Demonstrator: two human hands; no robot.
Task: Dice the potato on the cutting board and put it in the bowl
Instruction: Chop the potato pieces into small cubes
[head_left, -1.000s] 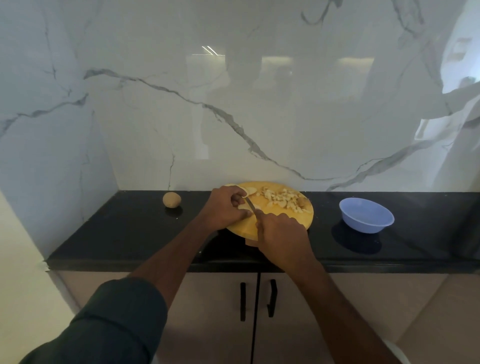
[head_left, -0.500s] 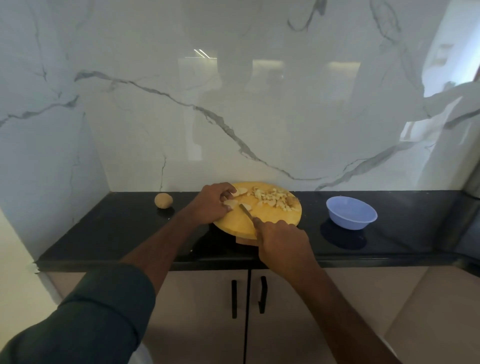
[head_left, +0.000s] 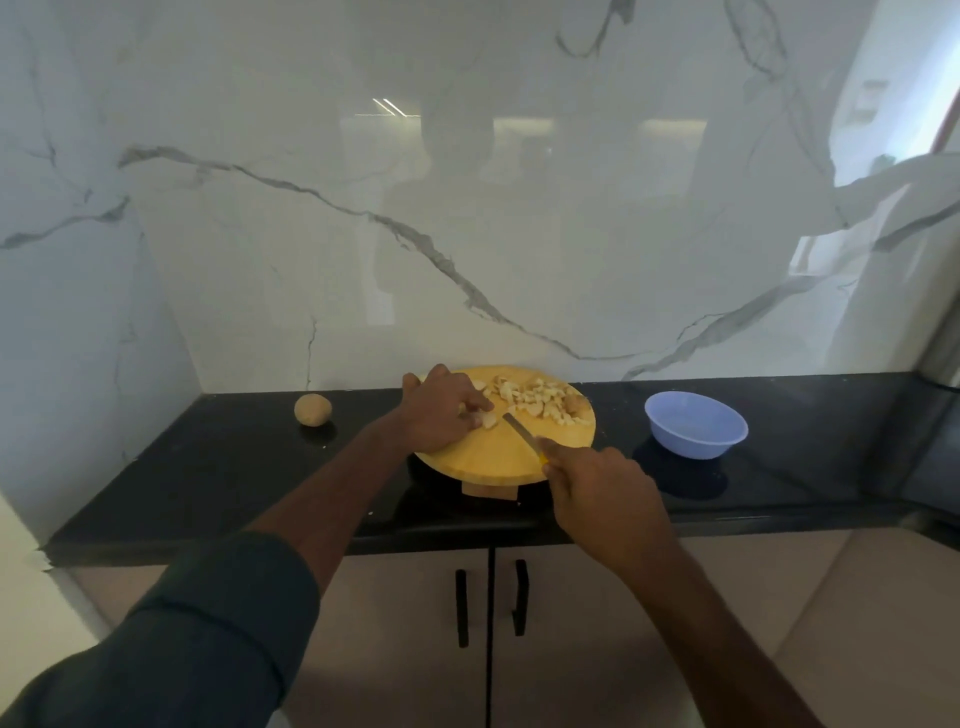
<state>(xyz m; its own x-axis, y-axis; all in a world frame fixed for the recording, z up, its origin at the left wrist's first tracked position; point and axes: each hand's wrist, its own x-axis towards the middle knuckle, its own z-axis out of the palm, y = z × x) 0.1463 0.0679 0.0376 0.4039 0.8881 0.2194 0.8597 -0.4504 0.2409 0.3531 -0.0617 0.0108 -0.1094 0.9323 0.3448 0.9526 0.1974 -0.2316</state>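
A round wooden cutting board (head_left: 488, 457) lies on the black counter. A heap of diced potato (head_left: 540, 400) covers its far right part. My left hand (head_left: 441, 410) rests on the board's left side and pinches a pale potato piece (head_left: 487, 420) with its fingertips. My right hand (head_left: 602, 493) grips a knife with a yellow handle at the board's near right edge. The knife blade (head_left: 519, 431) points up and left, its tip just right of the held piece. The blue bowl (head_left: 695, 423) stands to the right of the board and holds nothing that I can see.
A whole unpeeled potato (head_left: 312, 409) sits on the black counter (head_left: 208, 467) left of the board. A marble wall rises right behind. Cabinet doors with black handles (head_left: 491, 603) are below the counter's front edge.
My right hand has drawn the knife back toward me and to the right, off the potato piece. My left hand has stayed on the piece. The camera has shifted a little.
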